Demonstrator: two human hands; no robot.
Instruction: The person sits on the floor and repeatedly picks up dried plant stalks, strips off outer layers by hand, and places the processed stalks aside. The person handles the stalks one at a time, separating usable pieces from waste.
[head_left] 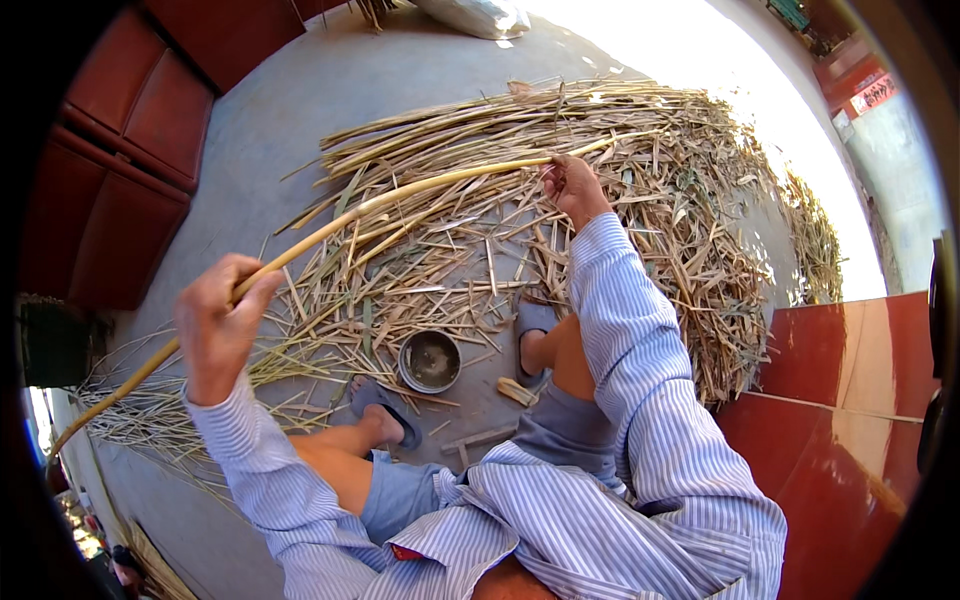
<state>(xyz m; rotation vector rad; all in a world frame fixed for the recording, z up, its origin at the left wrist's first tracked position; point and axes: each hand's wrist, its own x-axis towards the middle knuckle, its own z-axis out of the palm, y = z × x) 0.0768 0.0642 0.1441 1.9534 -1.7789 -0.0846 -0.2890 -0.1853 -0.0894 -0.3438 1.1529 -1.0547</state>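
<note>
A long yellow reed stalk (400, 190) runs from the lower left up across the front of me to the upper middle. My left hand (222, 315) is closed round it left of centre, the stalk passing between thumb and fingers. Farther along, my right hand (575, 187) pinches the stalk between thumb and fingertips, with its thinner end running on past the hand. Beneath the stalk lies a bundle of similar stalks (440, 140), with loose dry leaves and husks (690, 230) heaped toward the right.
A dark metal bowl (430, 361) with some liquid stands between my feet. Thin split strips (160, 410) spread over the floor at left. Red cabinets (130, 150) stand at left, and a red panel (850, 400) at right. A pale sack (475, 15) lies at the back.
</note>
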